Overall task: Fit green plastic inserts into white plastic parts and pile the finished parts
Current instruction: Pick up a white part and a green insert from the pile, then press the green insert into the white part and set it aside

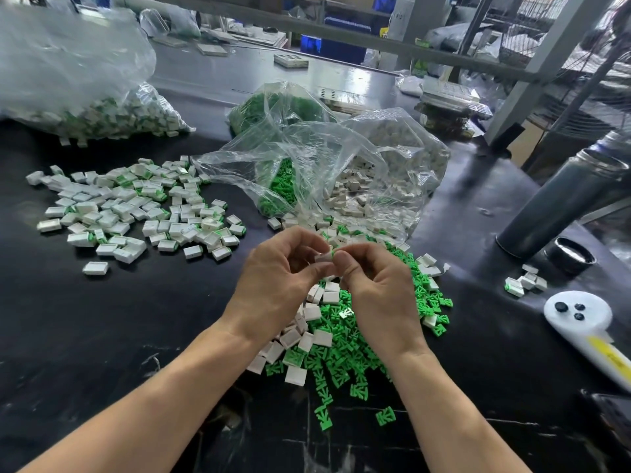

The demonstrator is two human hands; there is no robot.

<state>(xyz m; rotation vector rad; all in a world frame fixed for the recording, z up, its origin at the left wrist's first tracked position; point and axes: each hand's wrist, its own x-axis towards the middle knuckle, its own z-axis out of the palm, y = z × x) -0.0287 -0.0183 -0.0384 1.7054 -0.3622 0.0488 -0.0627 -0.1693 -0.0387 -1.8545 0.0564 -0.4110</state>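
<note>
Both hands meet above the loose heap (327, 339) of green inserts and white parts: the left hand (273, 285) and right hand (379, 295) together pinch one white part (323, 257), a green insert seemingly at its edge. Left of the heap lies the finished pile (136, 213). Behind it, an open clear bag (324, 172) spills both kinds; a dark flask (563, 203) stands right.

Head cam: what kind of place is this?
Likely a small factory assembly bench: bulk plastic bags of loose parts, a pile of finished parts on the black worktable, and metal shelving behind.
</note>
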